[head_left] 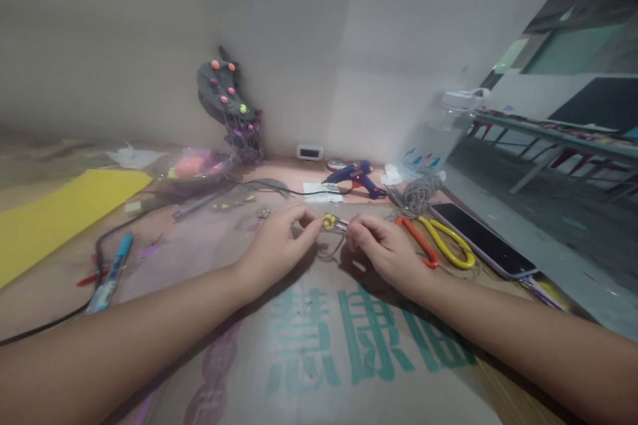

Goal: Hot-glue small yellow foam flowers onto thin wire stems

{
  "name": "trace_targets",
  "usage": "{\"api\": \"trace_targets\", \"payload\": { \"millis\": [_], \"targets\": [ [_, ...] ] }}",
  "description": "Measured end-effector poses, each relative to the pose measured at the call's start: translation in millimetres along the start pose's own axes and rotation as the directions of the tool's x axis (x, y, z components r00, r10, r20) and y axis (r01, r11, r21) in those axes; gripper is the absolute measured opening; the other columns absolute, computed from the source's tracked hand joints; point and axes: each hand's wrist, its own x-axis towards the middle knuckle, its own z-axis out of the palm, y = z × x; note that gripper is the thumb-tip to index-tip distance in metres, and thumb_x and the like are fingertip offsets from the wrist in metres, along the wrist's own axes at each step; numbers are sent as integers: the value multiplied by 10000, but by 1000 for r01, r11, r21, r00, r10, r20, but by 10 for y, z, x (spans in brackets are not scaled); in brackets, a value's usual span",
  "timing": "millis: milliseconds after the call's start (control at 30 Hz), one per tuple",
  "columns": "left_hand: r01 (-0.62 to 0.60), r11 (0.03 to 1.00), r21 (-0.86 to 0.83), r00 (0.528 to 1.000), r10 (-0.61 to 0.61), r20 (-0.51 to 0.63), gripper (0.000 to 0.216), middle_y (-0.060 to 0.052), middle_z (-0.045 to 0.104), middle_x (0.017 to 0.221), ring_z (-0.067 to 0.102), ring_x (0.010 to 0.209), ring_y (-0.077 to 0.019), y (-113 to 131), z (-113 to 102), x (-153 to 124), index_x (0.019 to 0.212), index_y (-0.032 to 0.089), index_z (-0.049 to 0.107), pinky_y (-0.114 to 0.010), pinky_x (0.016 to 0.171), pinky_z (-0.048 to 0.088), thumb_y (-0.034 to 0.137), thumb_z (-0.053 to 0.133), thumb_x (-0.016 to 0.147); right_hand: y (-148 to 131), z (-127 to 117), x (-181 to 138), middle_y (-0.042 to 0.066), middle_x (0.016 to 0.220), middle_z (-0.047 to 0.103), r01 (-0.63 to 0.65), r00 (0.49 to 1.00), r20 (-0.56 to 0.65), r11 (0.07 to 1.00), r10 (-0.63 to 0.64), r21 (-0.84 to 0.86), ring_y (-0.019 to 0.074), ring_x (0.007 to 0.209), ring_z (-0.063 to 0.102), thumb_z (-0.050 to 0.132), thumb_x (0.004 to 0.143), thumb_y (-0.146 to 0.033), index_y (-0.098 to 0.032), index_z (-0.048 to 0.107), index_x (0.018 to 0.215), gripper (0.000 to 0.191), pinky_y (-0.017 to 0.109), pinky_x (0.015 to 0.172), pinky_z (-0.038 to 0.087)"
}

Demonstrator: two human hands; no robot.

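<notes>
Left hand (pixel 282 239) pinching small yellow piece (pixel 329 221) | right hand (pixel 381 246) pinching thin metal piece (pixel 341 224) | risk: yellow piece could slip if either hand slackens

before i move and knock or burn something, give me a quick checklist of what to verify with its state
1. Silvery piece held in right hand: ok, its end meets the fingers.
2. Small yellow piece gripped by left hand: cannot tell; it is at the fingertips.
3. Glue gun clear of both hands: ok, it lies beyond them.
4. Glue gun cool: cannot tell; its red light is lit.
5. Orange handle well clear of right wrist: not ok, close beside it.
6. Phone clear of right hand: ok, off to the right.
</notes>
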Motion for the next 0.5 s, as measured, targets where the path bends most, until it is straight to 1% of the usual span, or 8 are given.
{"api": "trace_targets", "payload": {
  "millis": [100, 167, 233, 267, 300, 400, 500],
  "targets": [
    [24, 1000, -15, 1000, -24, 1, 230, -9, 643, 794, 584, 778, -165, 2, 1, 2, 760, 182, 590, -281, 741, 423, 324, 481, 903, 40, 1, 8, -20, 651, 520, -5, 996, -84, 999, 9, 44, 112, 592, 493, 511, 914, -343, -183, 571, 777, 219, 229, 560, 390],
    [28, 999, -19, 1000, -28, -2, 231, -9, 649, 802, 587, 777, -166, 1, 2, 7, 777, 184, 596, -282, 743, 427, 332, 476, 906, 86, 1, 20, -13, 710, 537, -1, 989, -146, 995, 15, 96, 123, 643, 516, 529, 905, -316, -192, 599, 944, 147, 231, 579, 404],
    [19, 1000, -18, 1000, -19, -11, 228, -10, 653, 813, 588, 785, -169, -3, 0, 11, 789, 187, 597, -283, 746, 432, 336, 472, 908, 122, -1, 35, -17, 719, 526, 2, 982, -185, 986, 29, 165, 127, 657, 519, 514, 914, -321, -204, 568, 1088, 216, 231, 578, 405],
    [10, 1000, -17, 1000, -10, -13, 229, -10, 653, 817, 589, 790, -170, -4, -2, 11, 789, 188, 596, -285, 749, 434, 337, 470, 909, 130, -2, 42, -19, 716, 522, -6, 982, -183, 983, 40, 186, 127, 654, 518, 505, 920, -330, -204, 557, 1117, 240, 232, 580, 408],
    [-1, 1000, -15, 1000, 1, -10, 231, -11, 653, 819, 589, 795, -171, -5, -4, 11, 789, 189, 595, -286, 753, 435, 337, 467, 911, 128, -3, 48, -16, 717, 528, -20, 986, -161, 981, 51, 191, 127, 650, 518, 497, 922, -340, -199, 566, 1112, 247, 235, 586, 414],
    [-36, 999, -1, 999, 36, 12, 240, -14, 653, 817, 590, 811, -176, 4, -10, 5, 787, 186, 600, -295, 768, 433, 337, 463, 915, 85, 9, 57, 11, 752, 589, -68, 996, -49, 988, 75, 142, 134, 661, 545, 494, 914, -364, -177, 635, 986, 245, 252, 617, 448],
    [-73, 997, 14, 997, 73, 28, 221, -14, 651, 816, 588, 817, -175, 17, -11, -3, 784, 185, 603, -295, 767, 428, 315, 478, 911, 40, 33, 58, 32, 807, 650, -54, 999, -4, 996, 54, 77, 157, 728, 591, 514, 896, -351, -175, 656, 918, 227, 271, 673, 473]
  ]
}}
